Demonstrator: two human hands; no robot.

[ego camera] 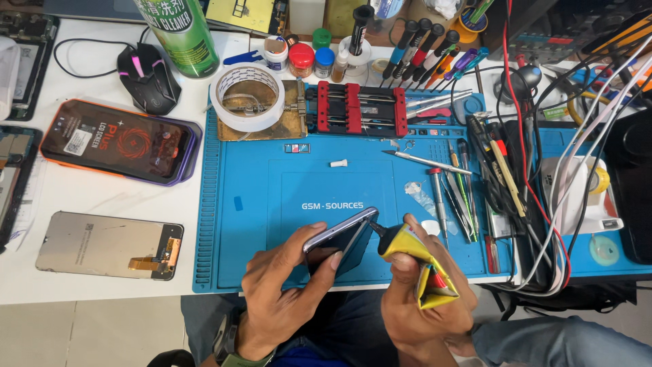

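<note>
The left hand (282,289) grips the phone (339,234) tilted; the right hand (421,299) squeezes the glue tube (414,255) — nozzle on the edge. Go slow, press softly.

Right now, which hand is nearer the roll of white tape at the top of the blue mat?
Left. The left hand, holding the phone, sits below the tape roll; the right hand, squeezing the yellow glue tube, is farther right.
</note>
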